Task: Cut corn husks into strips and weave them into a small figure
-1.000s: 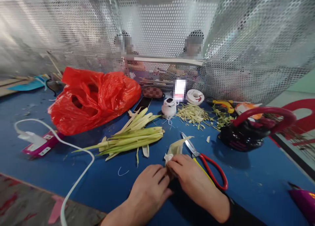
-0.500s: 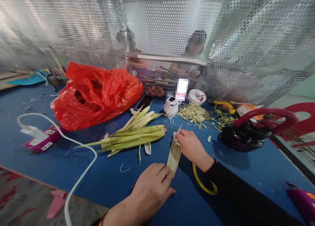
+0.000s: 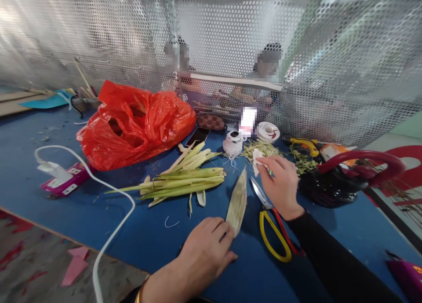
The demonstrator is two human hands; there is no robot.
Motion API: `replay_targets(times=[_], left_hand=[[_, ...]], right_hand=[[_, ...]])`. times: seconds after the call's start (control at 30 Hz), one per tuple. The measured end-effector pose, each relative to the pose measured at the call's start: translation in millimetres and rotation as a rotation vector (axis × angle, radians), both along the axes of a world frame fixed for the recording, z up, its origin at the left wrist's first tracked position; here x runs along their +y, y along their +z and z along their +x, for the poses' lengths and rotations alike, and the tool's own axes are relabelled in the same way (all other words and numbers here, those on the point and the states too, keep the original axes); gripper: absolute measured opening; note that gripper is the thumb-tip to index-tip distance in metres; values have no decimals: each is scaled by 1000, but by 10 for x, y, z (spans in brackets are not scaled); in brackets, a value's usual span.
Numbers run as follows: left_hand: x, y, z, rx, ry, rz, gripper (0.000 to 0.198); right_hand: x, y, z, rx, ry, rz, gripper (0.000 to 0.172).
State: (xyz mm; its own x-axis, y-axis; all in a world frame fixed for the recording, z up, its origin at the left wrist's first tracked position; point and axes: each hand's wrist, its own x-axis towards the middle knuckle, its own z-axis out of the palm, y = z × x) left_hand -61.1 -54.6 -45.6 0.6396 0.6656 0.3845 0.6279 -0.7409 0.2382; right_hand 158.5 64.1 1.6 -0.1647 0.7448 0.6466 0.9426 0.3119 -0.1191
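While your left hand [image 3: 206, 250] pins the near end of the pale leaf strip [image 3: 238, 202] to the blue counter [image 3: 154, 241], fingers curled down onto it, your right hand [image 3: 280, 182] pinches a small white scrap [image 3: 257, 157].

Hazard 1: the scissors [image 3: 270, 215] lie open just beneath that wrist and could nick you.

Hazard 2: the strip's far end is free and may skid or split.

Left hand [image 3: 206, 246] flat, right hand [image 3: 280, 184] pinching
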Motion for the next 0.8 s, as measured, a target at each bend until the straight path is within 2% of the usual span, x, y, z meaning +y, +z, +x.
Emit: replay_targets(times=[0.07, 0.1, 0.23, 0.33, 0.4, 0.5, 0.63, 0.7, 0.8], left_hand=[[-16, 9, 0, -64, 25, -4, 39], [-24, 12, -2, -106, 57, -1, 41], [-25, 3, -22, -255, 265, 90, 43], [11, -2, -48, -257, 319, 116, 51], [57, 39, -51, -236, 275, 58, 53], [190, 191, 4, -213, 128, -73, 50], [517, 393, 173, -54, -34, -275, 42], [686, 411, 235, 78, -54, -389, 31], [838, 339, 233, 125, -19, -448, 28]], right_hand=[[-241, 20, -48, 152, 160, 85, 18], [-360, 2, -84, 165, 243, 57, 16], [-730, -193, -243, 112, 454, -281, 16], [-865, -324, -319, 9, 503, -399, 17], [-899, -355, -338, -62, 513, -386, 16], [-902, -352, -340, -113, 527, -342, 17], [-887, -381, -337, -141, 543, -277, 20], [-887, -411, -331, -141, 553, -247, 18], [-897, -435, -307, -117, 607, -268, 17]])
